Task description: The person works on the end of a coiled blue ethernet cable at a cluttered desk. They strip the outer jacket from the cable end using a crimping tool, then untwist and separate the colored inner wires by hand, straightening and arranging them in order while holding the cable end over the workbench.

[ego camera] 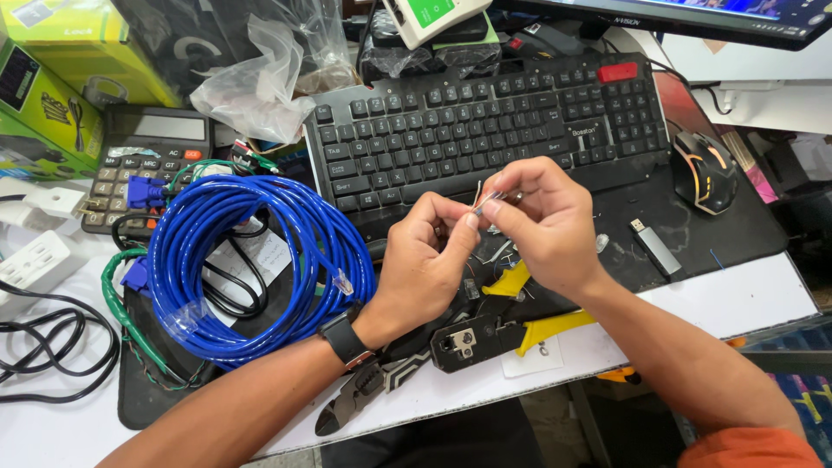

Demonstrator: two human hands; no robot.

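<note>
A thin short pale wire end (485, 202) slants up to the right, pinched between the closed fingertips of the left hand (425, 260) and right hand (542, 221), above yellow-handled black crimping pliers (494, 325)

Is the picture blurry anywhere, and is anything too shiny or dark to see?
In the head view, light is bright and even, with soft shadows; the left hand and right hand look sharp, as does the coiled blue network cable; the tiny wire piece they pinch is too small to make out; the crumpled clear plastic bag shows glare; straight edges bend near the frame's borders.
</note>
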